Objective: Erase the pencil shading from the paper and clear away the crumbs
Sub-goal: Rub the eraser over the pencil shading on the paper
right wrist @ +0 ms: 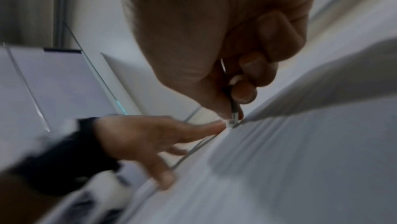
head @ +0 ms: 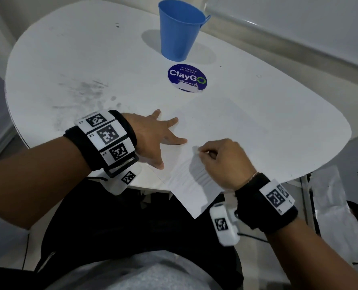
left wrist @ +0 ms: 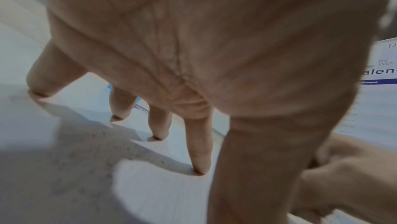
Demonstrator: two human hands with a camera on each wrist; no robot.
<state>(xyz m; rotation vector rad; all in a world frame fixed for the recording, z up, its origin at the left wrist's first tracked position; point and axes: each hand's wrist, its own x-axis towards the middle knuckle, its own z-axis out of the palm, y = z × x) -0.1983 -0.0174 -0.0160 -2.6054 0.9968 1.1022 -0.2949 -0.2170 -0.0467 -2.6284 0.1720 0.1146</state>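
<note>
A white paper sheet lies slanted on the white table, its near corner hanging over the front edge. Faint grey pencil strokes cross its near part. My left hand presses flat on the sheet's left edge with fingers spread; the fingertips touch the paper. My right hand pinches a small eraser with a dark sleeve and white tip, pressed on the paper just right of the left hand. Small dark specks dot the paper.
A blue cup stands at the back of the table, with a round blue ClayGo sticker in front of it. A grey smudge marks the table's left side. Printed sheets lie below the table on the right.
</note>
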